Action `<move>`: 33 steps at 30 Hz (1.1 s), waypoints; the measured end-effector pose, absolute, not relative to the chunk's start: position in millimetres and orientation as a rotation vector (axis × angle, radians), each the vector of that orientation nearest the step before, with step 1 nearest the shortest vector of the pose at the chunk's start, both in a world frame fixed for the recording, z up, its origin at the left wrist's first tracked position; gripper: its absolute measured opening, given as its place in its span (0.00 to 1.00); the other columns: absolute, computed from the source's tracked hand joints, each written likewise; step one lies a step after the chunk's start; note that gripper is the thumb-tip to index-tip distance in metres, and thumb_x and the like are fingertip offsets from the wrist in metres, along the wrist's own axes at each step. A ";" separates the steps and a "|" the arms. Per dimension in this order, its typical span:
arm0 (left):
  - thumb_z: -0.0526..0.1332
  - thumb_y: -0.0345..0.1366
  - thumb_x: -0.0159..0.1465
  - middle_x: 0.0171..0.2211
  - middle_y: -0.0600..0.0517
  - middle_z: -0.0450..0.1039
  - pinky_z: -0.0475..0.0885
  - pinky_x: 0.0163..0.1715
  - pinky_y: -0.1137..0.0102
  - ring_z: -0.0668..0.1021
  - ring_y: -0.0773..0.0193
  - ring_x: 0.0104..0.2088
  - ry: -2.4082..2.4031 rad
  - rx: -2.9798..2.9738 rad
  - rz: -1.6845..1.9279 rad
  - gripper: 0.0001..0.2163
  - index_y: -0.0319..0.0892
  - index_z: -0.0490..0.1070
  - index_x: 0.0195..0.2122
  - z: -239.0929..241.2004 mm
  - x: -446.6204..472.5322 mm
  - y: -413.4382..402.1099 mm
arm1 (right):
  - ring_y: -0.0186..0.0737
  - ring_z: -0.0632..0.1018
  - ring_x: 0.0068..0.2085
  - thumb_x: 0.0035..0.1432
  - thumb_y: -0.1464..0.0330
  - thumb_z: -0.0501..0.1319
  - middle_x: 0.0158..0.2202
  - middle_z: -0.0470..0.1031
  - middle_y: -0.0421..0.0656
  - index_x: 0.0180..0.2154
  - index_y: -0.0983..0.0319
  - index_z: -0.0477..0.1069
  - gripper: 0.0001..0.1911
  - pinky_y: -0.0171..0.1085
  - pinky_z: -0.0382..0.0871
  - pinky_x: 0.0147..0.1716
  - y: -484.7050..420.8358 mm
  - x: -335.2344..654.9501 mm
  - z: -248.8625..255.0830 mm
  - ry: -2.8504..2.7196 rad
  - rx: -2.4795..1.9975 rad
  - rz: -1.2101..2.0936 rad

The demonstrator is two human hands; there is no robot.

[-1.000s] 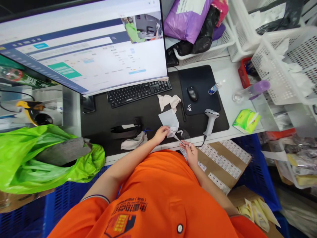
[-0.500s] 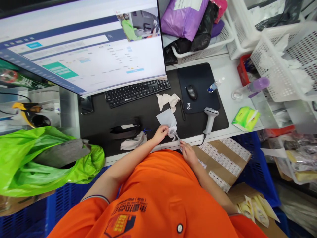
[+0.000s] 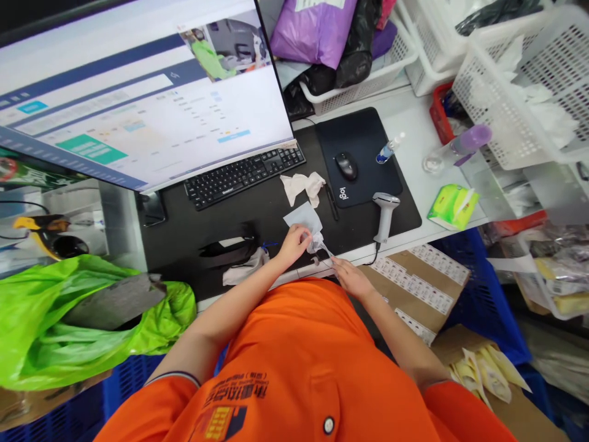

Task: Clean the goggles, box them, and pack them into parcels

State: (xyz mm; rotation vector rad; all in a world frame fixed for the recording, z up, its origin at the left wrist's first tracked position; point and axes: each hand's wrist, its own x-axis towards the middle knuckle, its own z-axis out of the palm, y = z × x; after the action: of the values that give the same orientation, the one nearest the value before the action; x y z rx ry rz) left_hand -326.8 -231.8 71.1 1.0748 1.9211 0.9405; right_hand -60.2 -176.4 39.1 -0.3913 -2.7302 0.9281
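Head view: crumpled white wrapping near the front edge of the desk; pinched at one end in the grip of the left hand, by its drawn-out strip in that of the right hand; just beyond, pale sheet, then white scraps; farther off, keyboard; to the right, scanner.

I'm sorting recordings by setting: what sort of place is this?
Probably a parcel-handling station: a handheld scanner lies near the mouse pad, a monitor is lit, and bagged packages are piled in a white basket.
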 end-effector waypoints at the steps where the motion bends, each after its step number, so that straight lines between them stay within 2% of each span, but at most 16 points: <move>1: 0.63 0.34 0.62 0.40 0.48 0.69 0.73 0.42 0.64 0.72 0.62 0.34 1.933 1.103 0.916 0.02 0.42 0.74 0.34 72.2 -329.6 -227.0 | 0.48 0.73 0.60 0.65 0.77 0.50 0.60 0.72 0.55 0.55 0.64 0.71 0.21 0.52 0.74 0.58 -176.2 -60.7 40.1 -2.739 -0.393 0.937; 5: 0.71 0.39 0.54 0.32 0.49 0.68 0.73 0.42 0.63 0.72 0.59 0.32 1.929 1.227 0.778 0.09 0.43 0.73 0.26 73.5 -337.7 -202.2 | 0.49 0.73 0.61 0.66 0.77 0.50 0.60 0.71 0.56 0.54 0.64 0.72 0.19 0.53 0.74 0.59 -176.1 -62.7 43.9 -2.718 -0.418 1.015; 9: 0.74 0.36 0.47 0.31 0.48 0.71 0.73 0.39 0.67 0.74 0.57 0.33 1.908 1.294 0.603 0.11 0.43 0.71 0.21 70.0 -336.2 -178.3 | 0.49 0.73 0.60 0.65 0.76 0.51 0.60 0.72 0.54 0.54 0.62 0.73 0.20 0.53 0.73 0.59 -176.7 -64.0 45.9 -2.664 -0.460 1.093; 16: 0.71 0.32 0.48 0.33 0.43 0.75 0.71 0.41 0.67 0.78 0.50 0.42 1.903 1.275 0.332 0.10 0.42 0.70 0.18 63.1 -328.4 -156.8 | 0.48 0.73 0.61 0.65 0.76 0.51 0.60 0.72 0.55 0.54 0.63 0.73 0.20 0.53 0.72 0.59 -179.6 -64.6 42.2 -2.630 -0.501 1.145; 18: 0.71 0.33 0.49 0.29 0.45 0.75 0.71 0.39 0.68 0.79 0.53 0.39 1.867 1.249 0.293 0.10 0.42 0.70 0.18 63.0 -328.0 -152.9 | 0.48 0.73 0.61 0.65 0.76 0.51 0.60 0.72 0.54 0.54 0.63 0.73 0.20 0.53 0.72 0.60 -180.2 -64.4 40.3 -2.639 -0.509 1.138; 20: 0.70 0.33 0.49 0.21 0.50 0.72 0.70 0.35 0.70 0.78 0.57 0.31 1.812 1.213 0.271 0.10 0.42 0.70 0.16 63.9 -326.8 -148.7 | 0.48 0.73 0.61 0.65 0.76 0.50 0.59 0.73 0.54 0.54 0.63 0.73 0.20 0.53 0.72 0.60 -180.0 -64.3 39.0 -2.640 -0.515 1.130; 24: 0.69 0.35 0.51 0.12 0.55 0.63 0.67 0.28 0.70 0.70 0.64 0.20 1.738 1.122 0.319 0.11 0.40 0.73 0.16 68.9 -321.7 -140.7 | 0.48 0.73 0.61 0.65 0.76 0.50 0.60 0.72 0.55 0.53 0.64 0.73 0.20 0.52 0.72 0.60 -176.6 -63.3 39.8 -2.583 -0.519 1.162; 27: 0.64 0.37 0.58 0.17 0.54 0.69 0.68 0.29 0.71 0.71 0.64 0.22 1.767 1.063 0.463 0.09 0.38 0.78 0.23 76.9 -324.6 -142.4 | 0.46 0.73 0.61 0.64 0.76 0.51 0.60 0.73 0.52 0.53 0.61 0.73 0.20 0.52 0.71 0.60 -172.7 -62.2 42.7 -2.473 -0.598 1.252; 30: 0.58 0.34 0.62 0.31 0.51 0.78 0.70 0.35 0.71 0.76 0.63 0.31 1.905 1.006 0.631 0.10 0.39 0.79 0.36 86.6 -336.2 -164.1 | 0.44 0.75 0.58 0.64 0.75 0.51 0.58 0.75 0.50 0.51 0.60 0.74 0.19 0.52 0.71 0.59 -170.6 -62.7 45.8 -2.305 -0.762 1.349; 32: 0.58 0.32 0.61 0.35 0.49 0.78 0.70 0.38 0.69 0.77 0.61 0.34 2.027 0.958 0.688 0.09 0.39 0.78 0.38 91.6 -342.1 -191.2 | 0.43 0.77 0.56 0.65 0.74 0.51 0.55 0.77 0.50 0.48 0.60 0.74 0.17 0.50 0.73 0.58 -170.6 -64.3 47.5 -2.190 -0.841 1.397; 33: 0.59 0.31 0.59 0.34 0.48 0.78 0.70 0.37 0.68 0.76 0.61 0.33 2.072 0.935 0.691 0.08 0.39 0.77 0.36 93.1 -342.5 -206.5 | 0.43 0.78 0.55 0.66 0.72 0.51 0.54 0.78 0.49 0.48 0.60 0.75 0.16 0.49 0.73 0.57 -170.9 -65.4 48.3 -2.146 -0.865 1.415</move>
State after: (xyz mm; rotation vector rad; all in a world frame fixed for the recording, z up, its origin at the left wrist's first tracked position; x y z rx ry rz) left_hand -342.5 -206.5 93.1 0.9350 2.0717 0.6911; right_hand -65.4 -170.9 48.3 -0.8652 -2.1460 1.4149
